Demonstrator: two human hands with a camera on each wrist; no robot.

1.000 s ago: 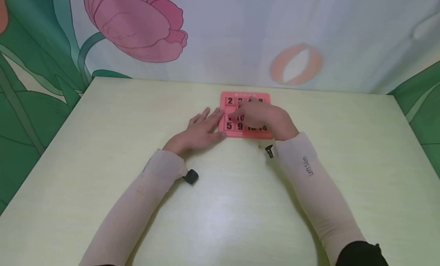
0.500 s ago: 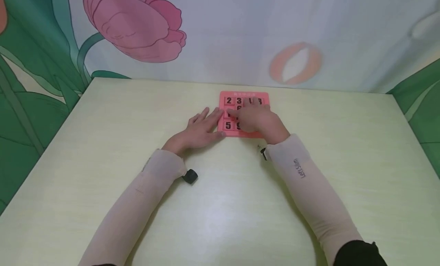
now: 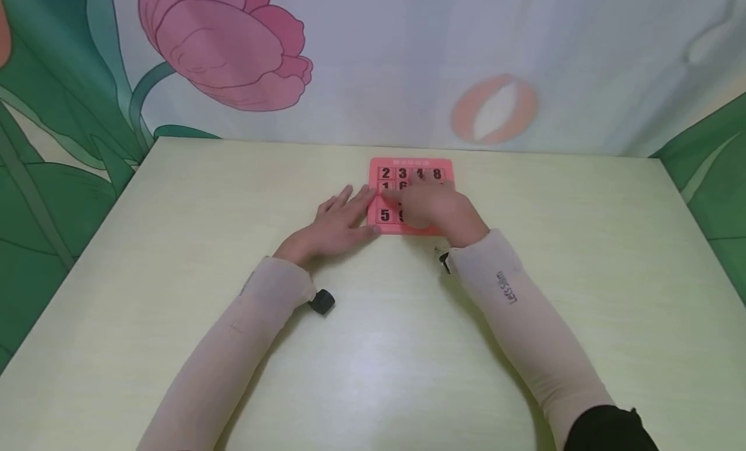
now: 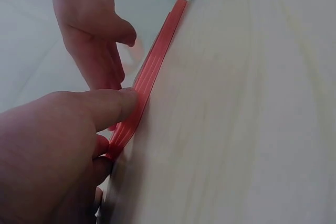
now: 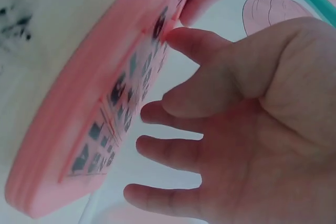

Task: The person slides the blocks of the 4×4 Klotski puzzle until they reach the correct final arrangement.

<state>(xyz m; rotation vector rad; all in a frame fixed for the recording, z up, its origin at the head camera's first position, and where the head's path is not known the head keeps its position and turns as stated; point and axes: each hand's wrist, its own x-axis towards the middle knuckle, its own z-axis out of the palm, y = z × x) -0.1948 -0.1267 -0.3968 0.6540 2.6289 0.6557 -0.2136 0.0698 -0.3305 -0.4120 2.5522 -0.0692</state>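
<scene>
A pink number slide puzzle (image 3: 410, 228) lies near the table's far edge, with black-numbered tiles; 2, 3, 4 and 8 run along its top row. My left hand (image 3: 338, 229) rests at its left side, fingers fairly straight. Its thumb (image 4: 113, 103) presses the near edge of the frame. Over the puzzle, my right hand (image 3: 440, 206) points left, its index fingertip at the lower part of the 1 tile (image 3: 385, 186). In the right wrist view the other fingers (image 5: 168, 153) are spread loosely and hold nothing. This hand hides many of the lower and right tiles.
The pale table (image 3: 361, 367) spreads out in front of the puzzle and to both sides. A flower-printed curtain (image 3: 373, 62) hangs behind the far edge. Small black wrist cameras, such as the left one (image 3: 322, 302), stick out below the cuffs.
My right hand has shifted slightly left over the puzzle. The 1 tile has slid up from the third row into the second. My left hand has stayed at the puzzle's left side.
</scene>
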